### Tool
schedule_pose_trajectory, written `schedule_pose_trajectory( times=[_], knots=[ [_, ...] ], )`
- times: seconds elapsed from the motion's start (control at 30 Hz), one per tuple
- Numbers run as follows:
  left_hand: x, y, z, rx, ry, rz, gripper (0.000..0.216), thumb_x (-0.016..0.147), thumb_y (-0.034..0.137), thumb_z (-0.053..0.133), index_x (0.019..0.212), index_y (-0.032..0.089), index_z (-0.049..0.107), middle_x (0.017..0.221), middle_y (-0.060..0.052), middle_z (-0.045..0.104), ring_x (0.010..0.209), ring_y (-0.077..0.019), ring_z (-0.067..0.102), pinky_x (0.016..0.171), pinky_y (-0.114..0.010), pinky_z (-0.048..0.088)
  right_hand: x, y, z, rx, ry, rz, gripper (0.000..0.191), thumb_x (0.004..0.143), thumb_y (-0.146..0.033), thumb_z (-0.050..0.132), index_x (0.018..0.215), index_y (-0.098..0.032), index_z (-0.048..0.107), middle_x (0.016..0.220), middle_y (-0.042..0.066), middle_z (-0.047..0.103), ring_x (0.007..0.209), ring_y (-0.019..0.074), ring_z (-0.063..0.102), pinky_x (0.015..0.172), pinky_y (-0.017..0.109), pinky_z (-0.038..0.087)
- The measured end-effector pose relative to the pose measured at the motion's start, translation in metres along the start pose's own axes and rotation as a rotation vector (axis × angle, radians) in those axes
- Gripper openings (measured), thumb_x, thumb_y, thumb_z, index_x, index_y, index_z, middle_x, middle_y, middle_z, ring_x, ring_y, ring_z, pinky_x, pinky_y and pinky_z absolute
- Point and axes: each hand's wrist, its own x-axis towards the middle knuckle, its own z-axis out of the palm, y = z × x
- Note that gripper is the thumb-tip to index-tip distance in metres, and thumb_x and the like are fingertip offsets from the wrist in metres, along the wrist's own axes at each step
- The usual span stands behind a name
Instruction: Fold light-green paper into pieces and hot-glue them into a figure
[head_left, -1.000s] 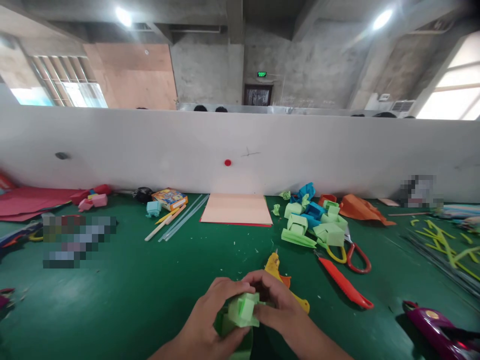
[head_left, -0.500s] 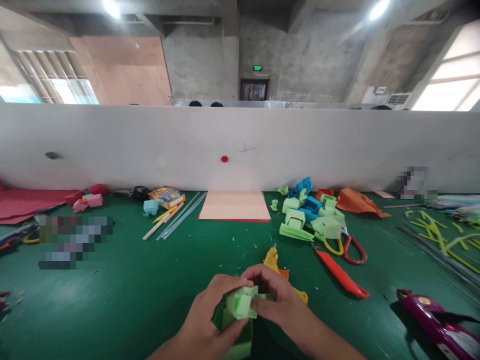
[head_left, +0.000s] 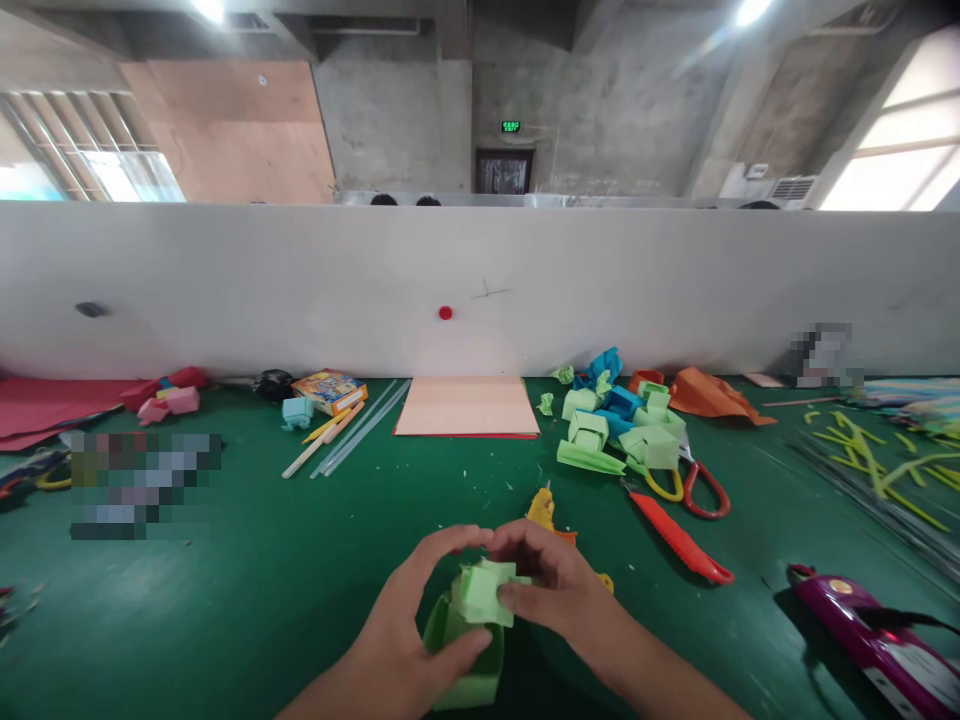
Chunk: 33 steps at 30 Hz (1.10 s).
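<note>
A small light-green folded paper piece (head_left: pixel 484 592) sits above a larger green folded paper shape (head_left: pixel 469 690) near the table's front edge. My right hand (head_left: pixel 559 580) pinches the small piece from the right, its thumb against the near side and its fingers curled behind. My left hand (head_left: pixel 409 620) curves round the left of both pieces. Its thumb lies across the upper part of the larger shape, and its fingers arch over the top to meet my right fingertips. Part of the larger shape is hidden behind the left thumb.
Beyond my hands lies a yellow glue gun (head_left: pixel 541 510), partly covered. To the right are a red-handled cutter (head_left: pixel 679 535), scissors (head_left: pixel 706 490), green and blue folded papers (head_left: pixel 626 410) and a purple device (head_left: pixel 874 630). Peach paper (head_left: pixel 465 405) rests by the white partition (head_left: pixel 300 290).
My left thumb has moved down off the small piece, and the left fingers have lifted and spread wider. The small piece has turned slightly in my right hand. The view has shifted a little.
</note>
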Motion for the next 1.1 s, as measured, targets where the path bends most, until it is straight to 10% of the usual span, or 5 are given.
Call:
schedule_pose_trajectory(
  times=[0.2,0.53,0.8,1.1],
  knots=[
    [0.001,-0.004,-0.031,0.184,-0.387,-0.173,0.143,0.052,0.035,0.094,0.162,0.036,0.003,0.168,-0.014,0.019,0.152,-0.0445,0.027,0.117,-0.065,0.035,0.000,0.004,-0.001,0.010,0.026,0.013,0.035,0.073,-0.033,0.083,0.104,-0.023,0.071,0.100,0.002,0.066,0.092,0.0188,0.059,0.079,0.030,0.046],
    [0.005,-0.001,-0.021,0.342,-0.448,-0.198,0.110,0.061,0.016,0.075,0.158,0.034,0.027,0.160,-0.009,0.041,0.147,-0.0389,0.038,0.121,-0.062,0.028,-0.005,-0.022,0.004,-0.266,0.057,-0.004,0.027,0.080,-0.029,0.069,0.106,-0.021,0.065,0.102,0.005,0.065,0.097,0.0229,0.060,0.086,0.037,0.046],
    [0.007,-0.006,-0.016,0.251,-0.294,-0.187,0.097,0.069,0.008,0.065,0.153,0.030,0.021,0.145,-0.012,0.052,0.134,-0.0332,0.051,0.112,-0.055,0.044,-0.006,-0.023,0.009,-0.385,0.082,-0.017,0.061,0.074,-0.017,0.064,0.132,-0.025,0.048,0.105,0.005,0.070,0.097,0.0228,0.063,0.089,0.039,0.047],
    [0.011,-0.004,-0.017,0.017,-0.087,-0.082,0.082,0.079,0.005,0.063,0.147,0.032,0.026,0.147,-0.010,0.046,0.134,-0.0269,0.054,0.113,-0.047,0.048,-0.002,-0.015,0.000,-0.417,0.077,-0.143,0.020,0.084,-0.024,0.066,0.104,-0.023,0.068,0.102,0.005,0.068,0.089,0.0193,0.062,0.080,0.033,0.050]
  ],
)
